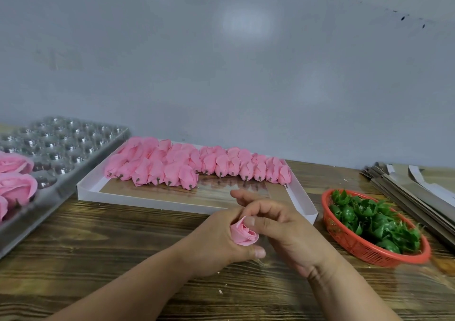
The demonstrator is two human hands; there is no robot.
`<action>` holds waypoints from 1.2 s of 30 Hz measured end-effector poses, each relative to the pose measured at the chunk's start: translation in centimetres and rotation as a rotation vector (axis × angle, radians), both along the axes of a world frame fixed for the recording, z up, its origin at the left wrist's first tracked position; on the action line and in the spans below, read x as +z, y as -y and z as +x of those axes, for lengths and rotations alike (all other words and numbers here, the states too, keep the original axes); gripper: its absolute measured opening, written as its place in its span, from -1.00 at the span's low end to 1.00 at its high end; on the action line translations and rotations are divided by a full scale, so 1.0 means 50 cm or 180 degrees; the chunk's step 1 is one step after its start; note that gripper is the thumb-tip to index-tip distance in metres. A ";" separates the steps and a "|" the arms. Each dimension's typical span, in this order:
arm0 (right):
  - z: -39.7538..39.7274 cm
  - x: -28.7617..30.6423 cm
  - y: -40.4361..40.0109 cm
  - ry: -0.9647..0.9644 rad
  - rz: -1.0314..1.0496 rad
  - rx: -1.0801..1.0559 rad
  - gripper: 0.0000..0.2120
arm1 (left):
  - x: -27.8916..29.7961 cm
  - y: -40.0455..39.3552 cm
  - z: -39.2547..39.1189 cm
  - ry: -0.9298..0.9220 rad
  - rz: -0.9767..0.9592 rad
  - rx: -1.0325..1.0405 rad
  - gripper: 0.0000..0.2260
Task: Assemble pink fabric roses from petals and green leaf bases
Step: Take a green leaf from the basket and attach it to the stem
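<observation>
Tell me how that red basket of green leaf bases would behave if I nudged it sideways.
The red basket looks like thin mesh plastic, so probably light and likely to slide on the wooden table rather than tip, being low and wide. The green leaf bases are heaped loosely, so a few might spill.

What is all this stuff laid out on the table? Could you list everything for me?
rose buds: a couple of dozen, pink, in rows at the back of the white tray
white tray: one, shallow, centre of the table
finished roses: at least three, pink, on the clear tray at far left
clear tray: one, clear plastic with round cups, left
leaf bases: a heap, green, in the basket
basket: one, red, right
flat cardboard: a stack, grey-brown, far right
table: one, dark wood grain
held rose: one, pink, between both hands
left hand: grips the held rose
right hand: fingers at the petals
</observation>
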State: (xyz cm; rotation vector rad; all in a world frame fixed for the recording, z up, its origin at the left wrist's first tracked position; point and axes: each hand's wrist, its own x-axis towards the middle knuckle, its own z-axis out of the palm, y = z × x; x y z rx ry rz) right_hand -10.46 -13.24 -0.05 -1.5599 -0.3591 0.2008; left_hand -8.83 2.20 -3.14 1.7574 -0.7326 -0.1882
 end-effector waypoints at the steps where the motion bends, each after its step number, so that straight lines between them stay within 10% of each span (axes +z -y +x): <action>1: -0.001 -0.001 -0.003 -0.0083 0.0112 -0.0033 -0.96 | 0.000 0.001 0.000 0.0019 0.0043 -0.0022 -0.73; 17: -0.013 0.017 -0.003 0.0003 -0.0203 0.0406 -0.77 | 0.002 0.002 -0.005 -0.0285 0.0163 -0.0425 -0.79; 26: -0.027 0.027 -0.009 0.0034 -0.0621 0.0932 -0.82 | 0.003 0.005 -0.016 -0.0488 0.0576 -0.0857 -0.42; 32: -0.011 0.011 -0.018 -0.0287 0.0142 0.0251 -0.91 | 0.007 0.004 -0.011 -0.0364 0.0175 -0.0480 -0.66; 36: -0.014 0.024 -0.014 0.0620 0.0000 -0.0486 -0.92 | 0.008 -0.004 0.000 -0.0434 -0.0293 0.0028 -0.90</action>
